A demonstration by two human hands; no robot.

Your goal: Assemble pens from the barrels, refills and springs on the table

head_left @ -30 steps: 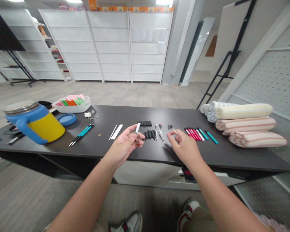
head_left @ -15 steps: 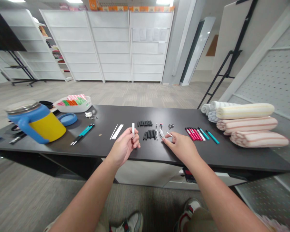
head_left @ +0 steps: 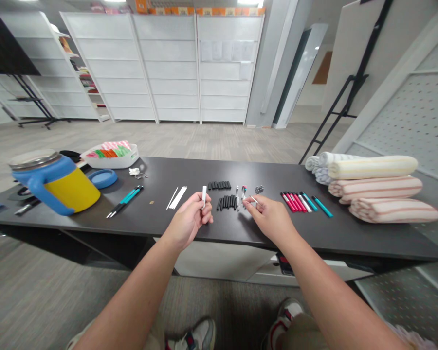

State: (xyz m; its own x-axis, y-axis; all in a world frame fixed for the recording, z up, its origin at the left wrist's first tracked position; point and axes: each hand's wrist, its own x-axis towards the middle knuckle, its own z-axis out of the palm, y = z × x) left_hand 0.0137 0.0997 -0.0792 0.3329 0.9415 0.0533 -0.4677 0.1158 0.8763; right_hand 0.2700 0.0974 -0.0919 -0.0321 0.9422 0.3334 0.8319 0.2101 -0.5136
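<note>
My left hand (head_left: 190, 215) is closed around a white pen barrel (head_left: 204, 192), which points upward above the desk's front part. Thumb and fingers of my right hand (head_left: 273, 216) pinch a thin, light-coloured pen part (head_left: 254, 200); its exact kind is too small to tell. Small clear and silver pen parts (head_left: 244, 189) lie just beyond the right fingertips. Black rubber grips lie in a back row (head_left: 219, 185) and a front row (head_left: 227, 202) between the hands. White refill sticks (head_left: 178, 198) rest left of them. Red, white and teal pen barrels (head_left: 295, 201) are right of my right hand.
Small metal parts (head_left: 259, 189) sit behind my right hand. Two teal-and-black pens (head_left: 125, 201), a blue lid (head_left: 102, 179), a blue-and-yellow jug (head_left: 58, 184) and a white basket (head_left: 131, 158) stand left. Rolled towels (head_left: 375, 189) are stacked at the right end of the black desk (head_left: 160, 167).
My right hand has shifted slightly, its fingertips a little farther up over the small parts. My left hand still holds the white barrel, nearly unmoved.
</note>
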